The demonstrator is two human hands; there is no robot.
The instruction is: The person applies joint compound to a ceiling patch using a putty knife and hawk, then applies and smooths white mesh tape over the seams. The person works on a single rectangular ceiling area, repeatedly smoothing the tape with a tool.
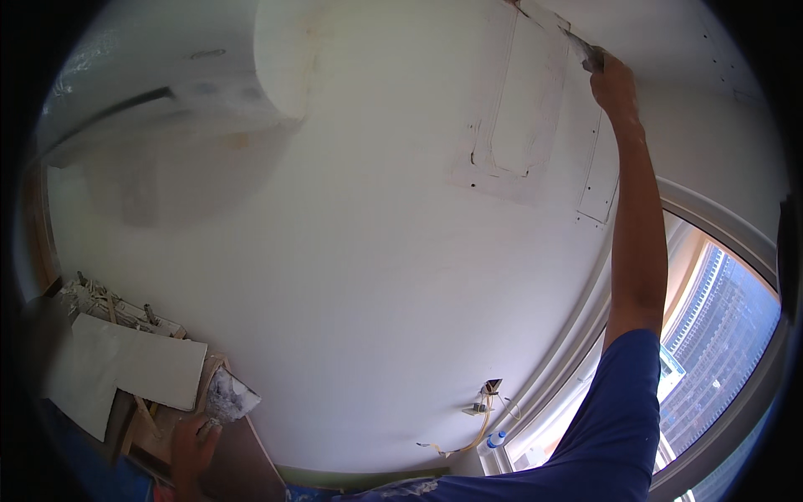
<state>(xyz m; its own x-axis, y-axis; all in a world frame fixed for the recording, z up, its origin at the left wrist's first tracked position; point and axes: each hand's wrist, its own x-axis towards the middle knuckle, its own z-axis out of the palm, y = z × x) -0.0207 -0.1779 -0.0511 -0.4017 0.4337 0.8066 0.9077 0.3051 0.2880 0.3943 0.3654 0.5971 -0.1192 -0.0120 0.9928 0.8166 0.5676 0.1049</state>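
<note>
My right hand (pixel 612 84) is raised high and grips a putty knife (pixel 585 48), its blade on the upper wall by a rectangular patch (pixel 523 100) with scored outlines and dark marks. My right arm, in a blue sleeve, stretches up from the lower edge. Low at the left, my left hand (pixel 196 443) is closed on the handle of a wide scraper (pixel 232 395) whose blade carries grey-white residue. Beside it are cut white boards (pixel 155 368) over a wooden surface.
A white air conditioner (pixel 167 58) hangs upper left. Debris and offcuts (pixel 100 297) lie at lower left. A bright window (pixel 719 318) fills the right. Loose wires (pixel 485 418) leave an opening low on the wall, and a bottle (pixel 495 439) stands near the window.
</note>
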